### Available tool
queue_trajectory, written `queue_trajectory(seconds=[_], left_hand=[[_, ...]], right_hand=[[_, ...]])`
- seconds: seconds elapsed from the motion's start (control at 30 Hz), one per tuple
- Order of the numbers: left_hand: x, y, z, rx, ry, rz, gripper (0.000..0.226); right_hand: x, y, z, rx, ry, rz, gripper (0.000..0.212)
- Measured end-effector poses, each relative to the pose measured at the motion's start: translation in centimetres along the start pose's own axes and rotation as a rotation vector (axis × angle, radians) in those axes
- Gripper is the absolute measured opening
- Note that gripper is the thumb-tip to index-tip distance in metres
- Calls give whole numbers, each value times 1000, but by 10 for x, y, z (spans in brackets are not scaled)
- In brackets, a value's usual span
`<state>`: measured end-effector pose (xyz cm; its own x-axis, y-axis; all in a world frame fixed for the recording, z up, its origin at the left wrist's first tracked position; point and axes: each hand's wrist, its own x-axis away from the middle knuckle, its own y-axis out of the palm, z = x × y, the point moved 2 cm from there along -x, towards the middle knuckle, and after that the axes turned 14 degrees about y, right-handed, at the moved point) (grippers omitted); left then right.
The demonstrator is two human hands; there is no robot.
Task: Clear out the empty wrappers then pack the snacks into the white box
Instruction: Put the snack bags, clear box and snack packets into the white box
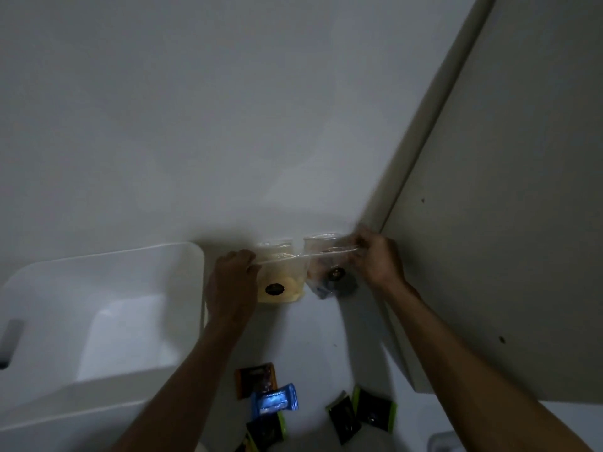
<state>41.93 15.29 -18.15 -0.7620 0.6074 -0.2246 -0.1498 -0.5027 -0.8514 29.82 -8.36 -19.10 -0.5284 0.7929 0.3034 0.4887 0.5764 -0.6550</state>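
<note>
Hands [233, 275] [375, 256] pinch clear wrapper [303, 254] taut beside white box [195, 256] rim.

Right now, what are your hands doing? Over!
Left hand and right hand both pinching a clear stretched plastic wrapper. Open white plastic box waiting at left. Small foil snack packets on the table, untouched. Nothing in the way.

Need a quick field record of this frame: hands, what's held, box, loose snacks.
left hand: pinches one end of the clear wrapper
right hand: pinches the other end of it
under the wrapper: yellow snack bag, dark snack bag
white box: left of the hands, nothing visible inside
loose snacks: blue packet, orange packet, green-edged packets nearest the camera
</note>
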Motion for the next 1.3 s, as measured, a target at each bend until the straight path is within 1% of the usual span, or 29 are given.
queue_trajectory(seconds=[0.1, 0.2, 0.3, 0.4, 0.47, 0.53, 0.6, 0.63, 0.77, 0.87, 1.0, 1.17, 1.3], left_hand=[[1, -8, 6, -98, 40, -68, 14], [4, -17, 15, -85, 54, -88, 17], [8, -28, 23, -60, 76, -60, 18], [20, -59, 23, 29, 108, 26, 18], [19, -73, 26, 72, 106, 36, 20], [14, -87, 38, 95, 90, 37, 19], [22, -121, 43, 146, 96, 84, 16], [28, -141, 42, 166, 109, 113, 15], [53, -221, 18, 209, 136, 182, 15], [71, -271, -11, 174, 135, 224, 15], [82, -313, -51, 101, 96, 219, 16], [68, -319, -87, 62, 65, 159, 16], [42, -305, -106, 94, 64, 94, 15]], right_hand=[[10, -8, -14, 371, -97, -61, 21], [17, -15, -22, 546, -156, -48, 12], [32, -28, -31, 569, -179, -49, 13], [69, -52, -53, 597, -260, 7, 13], [83, -68, -67, 604, -290, 48, 12], [90, -87, -81, 630, -277, 66, 15], [119, -105, -104, 662, -279, 83, 23], [137, -112, -118, 670, -294, 95, 24], [207, -124, -174, 677, -390, 166, 12], [252, -113, -207, 634, -456, 169, 13], [296, -79, -241, 521, -548, 111, 6], [314, -15, -268, 467, -620, 66, 7], [303, 42, -272, 574, -673, 76, 11]])
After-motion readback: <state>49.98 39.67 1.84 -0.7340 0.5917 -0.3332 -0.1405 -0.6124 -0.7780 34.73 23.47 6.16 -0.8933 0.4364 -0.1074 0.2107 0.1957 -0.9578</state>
